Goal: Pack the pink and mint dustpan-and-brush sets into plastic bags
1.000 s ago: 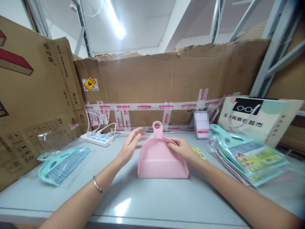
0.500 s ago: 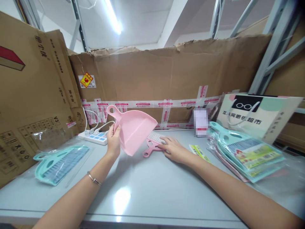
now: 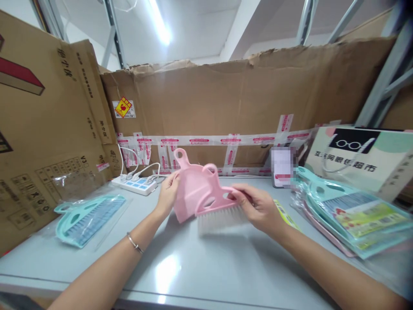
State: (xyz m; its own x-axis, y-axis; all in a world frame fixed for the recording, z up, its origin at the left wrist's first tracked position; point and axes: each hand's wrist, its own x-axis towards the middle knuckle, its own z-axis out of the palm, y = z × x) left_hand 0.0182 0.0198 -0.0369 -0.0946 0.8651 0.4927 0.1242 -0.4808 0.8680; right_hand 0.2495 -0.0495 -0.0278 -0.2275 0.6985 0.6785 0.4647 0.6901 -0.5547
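My left hand (image 3: 168, 193) is closed on the left edge of a pink dustpan (image 3: 188, 189), held tilted above the grey table (image 3: 193, 267) with its ring handle pointing up. My right hand (image 3: 258, 206) grips the back of a pink hand brush (image 3: 217, 202) with white bristles hanging down. The brush is lifted off the table and lies against the front of the dustpan, overlapping it.
A teal brush in a clear bag (image 3: 87, 217) lies at the left. A stack of bagged teal sets (image 3: 342, 213) sits at the right beside a printed paper bag (image 3: 358, 157). A white power strip (image 3: 134, 185) is at the back, with cardboard walls (image 3: 226, 112) behind and to the left.
My right hand picked the pink brush off the table and brought it up against the dustpan. My left hand lowered the dustpan toward the middle.
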